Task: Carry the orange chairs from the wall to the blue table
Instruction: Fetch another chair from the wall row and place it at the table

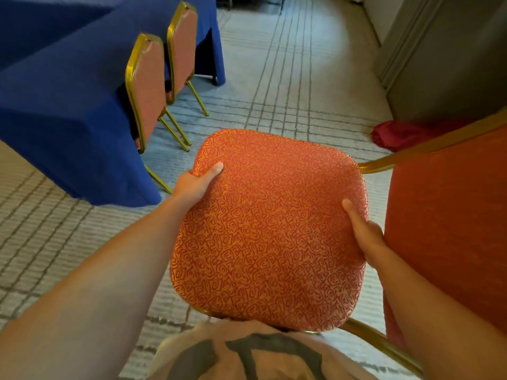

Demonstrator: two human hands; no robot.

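An orange chair with a patterned seat [270, 229] and gold frame is held up in front of my chest, its backrest [450, 220] at the right. My left hand [196, 182] grips the seat's left edge, thumb on top. My right hand [363, 231] grips the seat's right edge near the backrest, thumb on top. The blue table [65, 105], draped in blue cloth, stands at the upper left. Two orange chairs with gold frames, a near one [146, 89] and a far one [182, 50], are tucked against its side.
Pale carpet with grey grid lines [288, 78] stretches ahead between table and wall. A red cloth bundle [397, 135] lies on the floor at the right by a grey wall panel [444, 64]. A second blue-draped table [41, 20] sits at the far upper left.
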